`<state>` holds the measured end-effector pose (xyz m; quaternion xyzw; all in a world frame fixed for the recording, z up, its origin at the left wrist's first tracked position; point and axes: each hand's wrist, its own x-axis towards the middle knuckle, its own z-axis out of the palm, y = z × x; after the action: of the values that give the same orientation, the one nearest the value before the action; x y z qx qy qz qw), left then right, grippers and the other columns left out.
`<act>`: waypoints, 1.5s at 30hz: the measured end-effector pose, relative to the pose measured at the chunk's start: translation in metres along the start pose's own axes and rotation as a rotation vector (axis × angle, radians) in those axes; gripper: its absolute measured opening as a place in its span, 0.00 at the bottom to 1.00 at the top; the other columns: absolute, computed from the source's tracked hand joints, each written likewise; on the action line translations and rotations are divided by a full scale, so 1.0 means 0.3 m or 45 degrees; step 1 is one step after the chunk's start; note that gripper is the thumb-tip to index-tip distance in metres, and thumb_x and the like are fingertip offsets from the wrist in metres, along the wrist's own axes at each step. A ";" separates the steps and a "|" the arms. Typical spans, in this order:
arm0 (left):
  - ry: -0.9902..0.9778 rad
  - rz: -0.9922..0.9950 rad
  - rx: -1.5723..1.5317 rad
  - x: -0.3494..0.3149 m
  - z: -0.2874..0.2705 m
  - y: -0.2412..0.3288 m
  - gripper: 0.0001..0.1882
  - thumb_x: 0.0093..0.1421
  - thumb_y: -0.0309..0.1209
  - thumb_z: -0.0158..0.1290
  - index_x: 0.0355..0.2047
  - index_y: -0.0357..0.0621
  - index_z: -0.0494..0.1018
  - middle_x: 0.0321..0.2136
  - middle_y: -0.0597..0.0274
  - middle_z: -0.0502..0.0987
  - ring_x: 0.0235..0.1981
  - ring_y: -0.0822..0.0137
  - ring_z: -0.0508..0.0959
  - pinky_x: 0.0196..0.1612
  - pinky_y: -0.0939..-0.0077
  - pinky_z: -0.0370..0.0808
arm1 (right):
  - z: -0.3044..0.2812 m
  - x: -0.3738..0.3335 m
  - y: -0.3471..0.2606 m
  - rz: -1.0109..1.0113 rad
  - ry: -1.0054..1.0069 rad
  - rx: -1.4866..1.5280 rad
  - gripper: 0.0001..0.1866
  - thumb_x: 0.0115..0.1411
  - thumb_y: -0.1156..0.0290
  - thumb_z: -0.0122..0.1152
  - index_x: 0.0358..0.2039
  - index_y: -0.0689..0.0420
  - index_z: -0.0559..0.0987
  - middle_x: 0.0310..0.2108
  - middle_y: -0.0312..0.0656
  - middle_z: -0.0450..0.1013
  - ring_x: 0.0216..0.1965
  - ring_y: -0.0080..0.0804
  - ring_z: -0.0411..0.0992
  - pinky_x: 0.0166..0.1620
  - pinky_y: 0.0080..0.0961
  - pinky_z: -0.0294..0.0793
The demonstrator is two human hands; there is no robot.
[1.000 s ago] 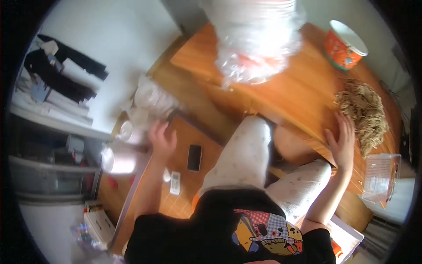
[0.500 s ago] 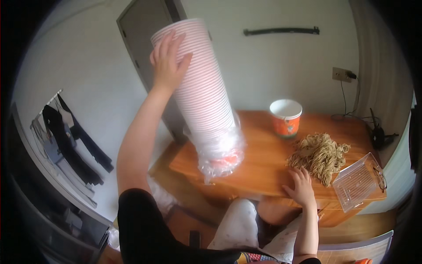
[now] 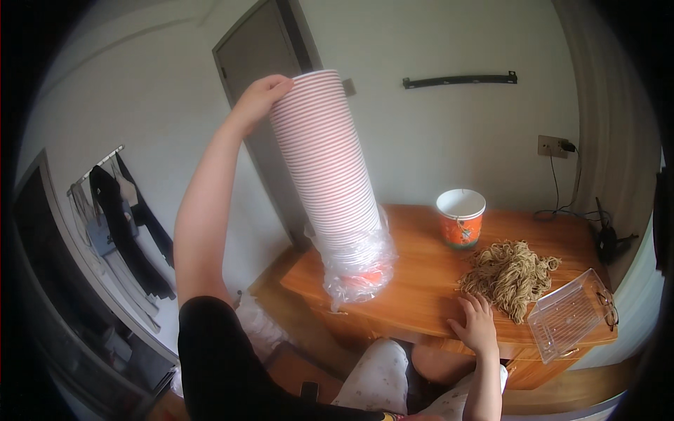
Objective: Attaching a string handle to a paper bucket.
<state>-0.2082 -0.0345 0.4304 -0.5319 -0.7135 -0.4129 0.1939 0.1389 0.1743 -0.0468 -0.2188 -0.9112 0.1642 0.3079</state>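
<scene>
A tall stack of nested paper tubs (image 3: 326,161), white with pink-red rims, leans up to the left over the desk's left part. Crumpled clear plastic wrap (image 3: 354,270) surrounds its lower end, where orange-red shows through. My left hand (image 3: 263,98) holds the stack's top rim from the left, fingers closed over the edge. Whether the stack's base rests on the desk, I cannot tell. My right hand (image 3: 479,326) lies open at the desk's front edge, fingers stretched out, beside a heap of tan, twisted strands (image 3: 511,277). It holds nothing.
Behind the heap stands a single orange paper tub (image 3: 460,221) with a white inside. A clear plastic tray (image 3: 565,316) and eyeglasses (image 3: 606,309) lie on the right of the wooden desk (image 3: 421,281). Cables (image 3: 562,210) run along the wall; clothes (image 3: 119,217) hang at left.
My left hand has shifted from the near side of the stack up to its top rim. The view has tilted upward slightly. My right hand stays beside the tan heap.
</scene>
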 end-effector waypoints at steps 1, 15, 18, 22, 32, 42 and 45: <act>-0.071 -0.053 -0.042 0.006 -0.018 0.008 0.13 0.63 0.40 0.52 0.38 0.45 0.78 0.33 0.71 0.78 0.36 0.77 0.73 0.43 0.80 0.67 | -0.002 -0.001 -0.003 -0.001 0.000 -0.001 0.32 0.51 0.56 0.66 0.55 0.55 0.71 0.59 0.47 0.64 0.64 0.51 0.55 0.64 0.44 0.56; -0.049 -0.072 0.003 0.032 -0.057 0.031 0.13 0.62 0.39 0.53 0.39 0.44 0.79 0.33 0.69 0.79 0.36 0.77 0.73 0.43 0.80 0.68 | 0.003 -0.008 0.002 0.011 0.037 -0.006 0.31 0.50 0.57 0.67 0.53 0.55 0.72 0.58 0.48 0.65 0.63 0.50 0.56 0.63 0.44 0.57; 0.006 -0.021 -0.021 0.051 -0.050 0.019 0.14 0.63 0.38 0.52 0.40 0.42 0.79 0.33 0.67 0.79 0.35 0.75 0.74 0.41 0.79 0.69 | 0.008 -0.006 0.006 0.003 0.037 -0.038 0.31 0.50 0.57 0.67 0.53 0.55 0.73 0.58 0.48 0.65 0.63 0.50 0.57 0.63 0.44 0.57; 0.112 0.029 -0.004 0.088 -0.047 0.005 0.14 0.63 0.37 0.52 0.40 0.39 0.78 0.33 0.63 0.80 0.35 0.74 0.76 0.40 0.78 0.71 | 0.004 -0.002 0.004 -0.001 0.026 -0.021 0.30 0.50 0.57 0.67 0.53 0.55 0.73 0.58 0.49 0.65 0.63 0.50 0.57 0.63 0.44 0.57; 1.148 0.876 -0.120 -0.042 -0.061 0.199 0.11 0.64 0.36 0.54 0.36 0.38 0.75 0.34 0.62 0.76 0.36 0.70 0.73 0.44 0.74 0.70 | -0.003 -0.006 -0.008 -0.029 0.032 -0.006 0.31 0.51 0.57 0.66 0.53 0.56 0.72 0.58 0.49 0.64 0.62 0.51 0.58 0.63 0.44 0.58; -0.161 0.610 -0.828 -0.710 0.576 0.254 0.06 0.53 0.18 0.58 0.31 0.40 0.76 0.28 0.61 0.75 0.27 0.70 0.73 0.28 0.76 0.69 | -0.004 -0.052 0.050 0.174 0.819 1.369 0.34 0.67 0.54 0.47 0.67 0.56 0.51 0.68 0.50 0.48 0.66 0.44 0.54 0.66 0.41 0.52; -0.213 0.600 -0.666 -0.882 0.710 0.198 0.11 0.51 0.33 0.65 0.33 0.43 0.80 0.28 0.64 0.73 0.30 0.67 0.72 0.31 0.75 0.69 | -0.105 -0.113 -0.007 0.074 0.852 1.527 0.51 0.57 0.32 0.48 0.69 0.51 0.45 0.70 0.52 0.41 0.68 0.53 0.47 0.67 0.49 0.47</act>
<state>-0.0239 -0.0180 0.1393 -0.7453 -0.4550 -0.4804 0.0821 0.1825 0.1606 -0.0385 -0.0738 -0.5125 0.5722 0.6360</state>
